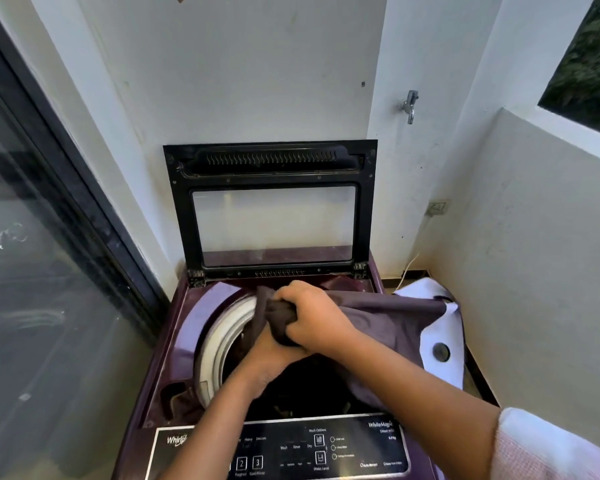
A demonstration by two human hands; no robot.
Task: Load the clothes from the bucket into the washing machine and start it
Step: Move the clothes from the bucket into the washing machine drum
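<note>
I count one washing machine (174,341) with one raised lid (181,209), two hands, a left hand (274,344) and a right hand (312,317), one dark garment (388,323), one white bucket (455,341), one wall tap (409,105) and one socket (437,206).

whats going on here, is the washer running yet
Not yet. A person is loading the washing machine. The left hand and right hand both hold a bunched dark garment over the open drum. The garment's far end trails right over a pale object. The lid stands up, and neither hand is on the control panel.
</note>
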